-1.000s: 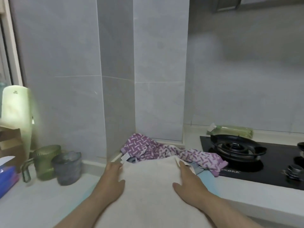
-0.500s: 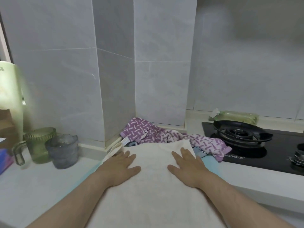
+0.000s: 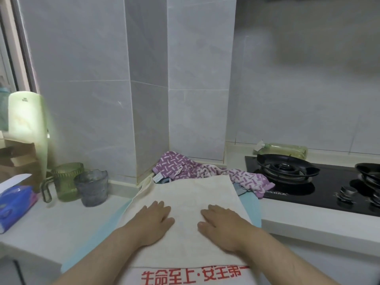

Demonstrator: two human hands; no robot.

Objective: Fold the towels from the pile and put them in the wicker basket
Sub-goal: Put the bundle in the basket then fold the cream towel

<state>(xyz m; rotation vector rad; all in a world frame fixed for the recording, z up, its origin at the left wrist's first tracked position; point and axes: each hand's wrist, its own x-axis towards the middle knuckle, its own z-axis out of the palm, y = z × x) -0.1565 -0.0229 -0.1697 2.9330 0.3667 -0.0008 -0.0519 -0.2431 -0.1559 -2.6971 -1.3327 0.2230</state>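
One cream towel (image 3: 193, 194) lies spread on the counter (image 3: 67, 219), my left hand (image 3: 153, 221) and right hand (image 3: 223, 225) flat on it, fingers straight, gripping nothing. I'd smooth outward to the edges before folding. No wicker basket shows, and the purple pile (image 3: 181, 167) behind hides what's beneath.

At centre we see a plain cream towel (image 3: 191, 202); below it, along the bottom edge of the frame, run red characters (image 3: 195, 277) on white. A pale blue cloth (image 3: 249, 204) shows beneath the towel. Behind, at mid-frame, the purple towel (image 3: 178, 167) has a pattern of short white dashes. At left we find a clear green mug (image 3: 65, 182), a smoky grey glass (image 3: 91, 188) and a blue tissue pack (image 3: 14, 204). The hob (image 3: 329, 190) at right is glossy black, and the bottle (image 3: 285, 149) behind it is pale green. The bench (image 3: 61, 223) is white and the tiles (image 3: 82, 58) are light grey.
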